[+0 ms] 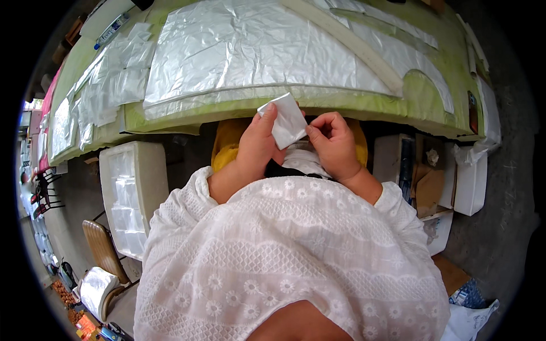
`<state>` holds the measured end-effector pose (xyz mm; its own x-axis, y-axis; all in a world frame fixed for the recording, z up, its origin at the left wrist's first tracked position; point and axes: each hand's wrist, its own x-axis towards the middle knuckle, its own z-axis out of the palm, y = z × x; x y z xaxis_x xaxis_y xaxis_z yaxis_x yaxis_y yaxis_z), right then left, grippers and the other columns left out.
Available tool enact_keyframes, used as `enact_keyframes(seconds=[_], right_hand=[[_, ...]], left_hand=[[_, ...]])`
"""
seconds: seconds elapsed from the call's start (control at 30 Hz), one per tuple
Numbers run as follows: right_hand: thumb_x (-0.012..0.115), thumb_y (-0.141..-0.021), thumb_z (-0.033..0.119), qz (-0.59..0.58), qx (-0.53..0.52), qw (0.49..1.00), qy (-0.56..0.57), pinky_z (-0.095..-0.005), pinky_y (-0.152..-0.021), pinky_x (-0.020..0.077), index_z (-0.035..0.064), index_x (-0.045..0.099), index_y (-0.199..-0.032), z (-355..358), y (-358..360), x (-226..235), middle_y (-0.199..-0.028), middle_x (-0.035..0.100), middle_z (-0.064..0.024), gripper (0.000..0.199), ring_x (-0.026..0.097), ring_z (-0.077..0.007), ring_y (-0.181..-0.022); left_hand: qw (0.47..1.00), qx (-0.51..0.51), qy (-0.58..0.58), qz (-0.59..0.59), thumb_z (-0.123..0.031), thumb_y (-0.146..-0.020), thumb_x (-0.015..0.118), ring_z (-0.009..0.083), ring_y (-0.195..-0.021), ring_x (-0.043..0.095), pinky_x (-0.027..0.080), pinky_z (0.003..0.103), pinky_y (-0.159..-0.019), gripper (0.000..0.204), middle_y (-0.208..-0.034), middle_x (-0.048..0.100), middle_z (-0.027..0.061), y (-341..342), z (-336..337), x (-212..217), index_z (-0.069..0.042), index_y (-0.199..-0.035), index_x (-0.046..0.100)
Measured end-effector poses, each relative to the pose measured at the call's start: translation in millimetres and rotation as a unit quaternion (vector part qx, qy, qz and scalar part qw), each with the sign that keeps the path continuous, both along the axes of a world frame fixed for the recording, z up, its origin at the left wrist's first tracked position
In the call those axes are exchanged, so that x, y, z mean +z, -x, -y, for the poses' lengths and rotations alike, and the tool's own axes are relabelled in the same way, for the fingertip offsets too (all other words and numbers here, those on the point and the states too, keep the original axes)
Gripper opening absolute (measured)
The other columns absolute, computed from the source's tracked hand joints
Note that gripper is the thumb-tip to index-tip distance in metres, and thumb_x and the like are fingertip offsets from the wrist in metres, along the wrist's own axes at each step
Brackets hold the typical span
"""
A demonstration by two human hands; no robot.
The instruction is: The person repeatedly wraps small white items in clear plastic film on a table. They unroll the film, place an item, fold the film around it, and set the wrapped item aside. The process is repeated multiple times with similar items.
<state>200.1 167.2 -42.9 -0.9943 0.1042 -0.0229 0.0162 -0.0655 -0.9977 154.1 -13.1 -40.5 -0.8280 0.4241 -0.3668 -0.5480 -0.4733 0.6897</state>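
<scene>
My left hand (259, 134) grips a small folded white packet (285, 120), thumb on its face, in front of the table's near edge. Close to the packet's right edge is my right hand (331, 140), its thumb and index finger pinched together; whatever sits between those fingertips is too small to make out. Beyond my hands, a large sheet of clear plastic film (227, 51) lies wrinkled over the green-covered table (199, 108).
A long pale strip (347, 45) lies slanting across the film. Stacked clear bags (126, 85) and a bottle (111, 31) lie on the table's left. A white foam box (151, 182) with clear packets stands at my left, a chair (105, 250) behind it. Open boxes (424, 176) stand right.
</scene>
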Motion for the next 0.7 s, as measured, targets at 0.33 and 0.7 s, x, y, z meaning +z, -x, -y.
enact_keyframes(seconds=[0.33, 0.7], right_hand=[[0.07, -0.093, -0.001, -0.06, -0.017, 0.997, -0.042, -0.0229, -0.071, 0.0488, 0.0041, 0.061, -0.098, 0, 1, -16, -0.088, 0.061, 0.0011, 0.011, 0.056, -0.006, -0.078], [0.068, -0.093, -0.002, -0.043, 0.058, 0.997, -0.031, -0.0227, -0.074, 0.0488, 0.0037, 0.062, -0.102, -4, 4, -19, -0.093, 0.062, 0.0011, 0.012, 0.056, -0.0054, -0.082]], left_hand=[[0.981, 0.003, 0.16, -0.105, -0.008, -0.103, 0.057, 0.0099, -0.092, 0.06, 0.049, 0.025, -0.077, 0.045, -0.132, 0.063, 0.0077, -28, 25, 14, -0.012, -0.146, 0.048], [0.9, 0.314, 0.233, -0.191, -0.005, -0.099, 0.061, 0.0088, -0.098, 0.061, 0.049, 0.023, -0.086, 0.027, -0.111, 0.068, 0.0019, 62, 117, 39, -0.002, -0.125, 0.067]])
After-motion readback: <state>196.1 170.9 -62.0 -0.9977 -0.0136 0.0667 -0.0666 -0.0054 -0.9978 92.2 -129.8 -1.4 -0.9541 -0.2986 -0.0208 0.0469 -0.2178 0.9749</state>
